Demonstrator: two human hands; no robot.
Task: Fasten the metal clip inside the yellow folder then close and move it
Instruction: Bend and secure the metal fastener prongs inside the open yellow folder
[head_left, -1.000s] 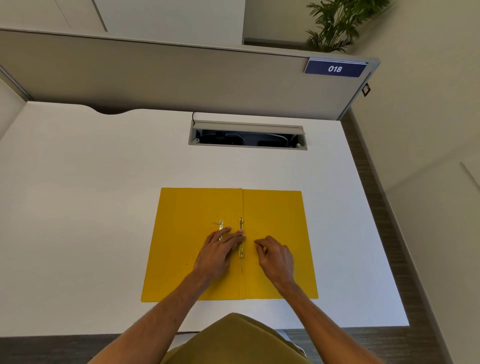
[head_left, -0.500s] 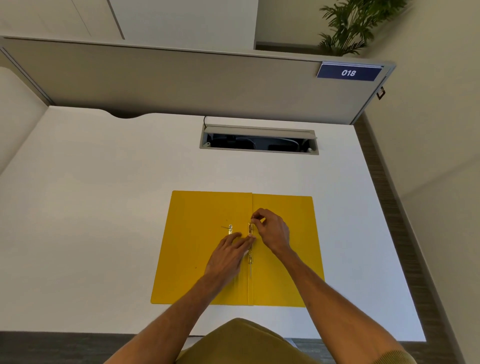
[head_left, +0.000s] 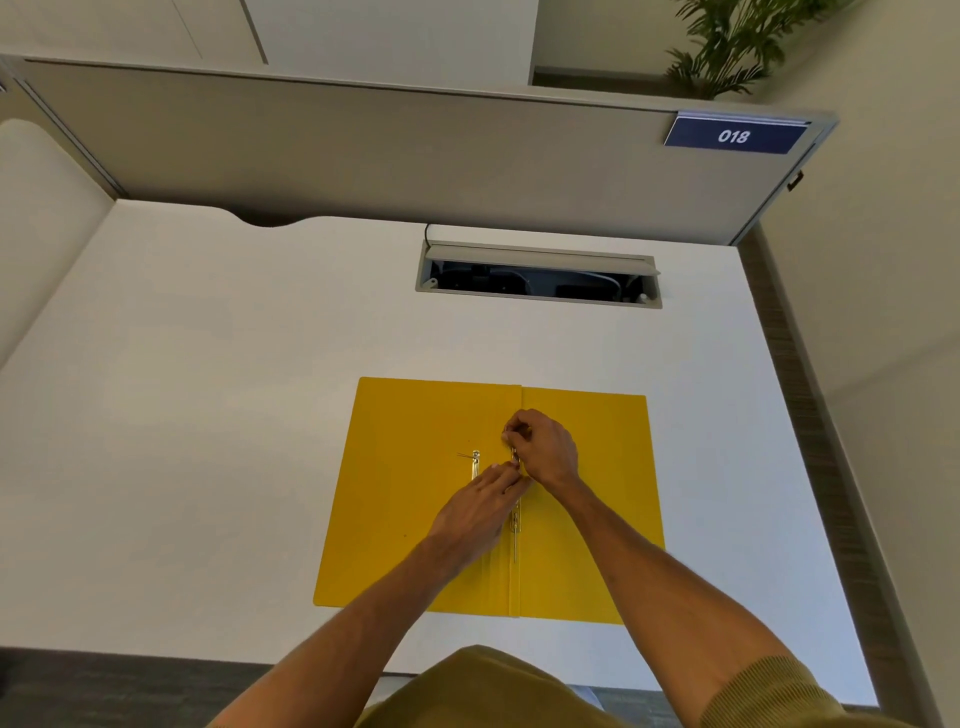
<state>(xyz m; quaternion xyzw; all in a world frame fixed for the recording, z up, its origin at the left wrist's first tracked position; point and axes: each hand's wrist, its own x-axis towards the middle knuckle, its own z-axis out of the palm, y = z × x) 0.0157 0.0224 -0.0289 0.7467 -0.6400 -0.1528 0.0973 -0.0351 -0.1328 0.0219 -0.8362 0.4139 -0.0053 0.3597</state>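
Note:
The yellow folder (head_left: 415, 499) lies open and flat on the white desk (head_left: 208, 415), near its front edge. A thin metal clip (head_left: 514, 525) runs along the folder's spine. A second metal strip (head_left: 475, 463) lies on the left leaf, just left of the spine. My right hand (head_left: 545, 449) pinches the top end of the clip with its fingertips. My left hand (head_left: 480, 506) lies flat with its fingers pressing on the clip's middle. The hands hide the upper half of the clip.
An open cable hatch (head_left: 537, 275) is set into the desk behind the folder. A grey partition (head_left: 363, 150) with a blue "018" sign (head_left: 733, 136) closes the far side. The desk's right edge meets a floor strip and a wall.
My right hand has moved from the clip's lower middle up to its top end and now pinches it. My left hand stays pressed on the clip. The view has shifted slightly.

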